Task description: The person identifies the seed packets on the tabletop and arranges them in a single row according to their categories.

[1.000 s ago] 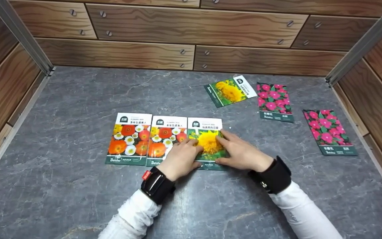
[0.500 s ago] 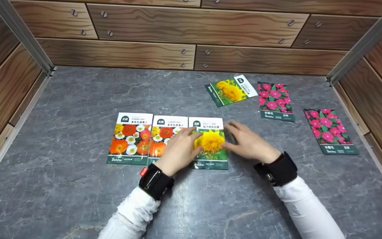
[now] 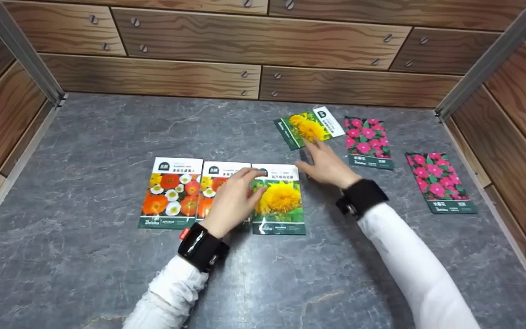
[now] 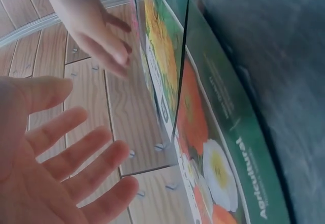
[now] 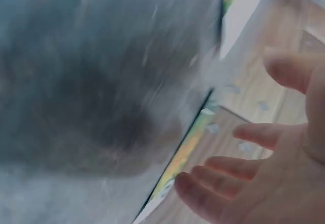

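Observation:
Three seed packets lie side by side: a left poppy packet, a middle poppy packet partly covered by the left hand, and a yellow-flower packet. The left hand hovers above the middle and right packets with fingers spread; the left wrist view shows its palm holding nothing. At the back, the right hand reaches to the near edge of a tilted yellow-flower packet, fingers extended. In the right wrist view the right hand is empty; whether it touches the packet cannot be told.
Two pink-flower packets lie on the right, one beside the tilted packet and another nearer the right wall. Wood-patterned panels stand around the grey marbled tabletop.
The right hand has left the right edge of the row's yellow-flower packet and moved up to the tilted one. The left hand has lifted and shifted slightly left. The view has shifted a little.

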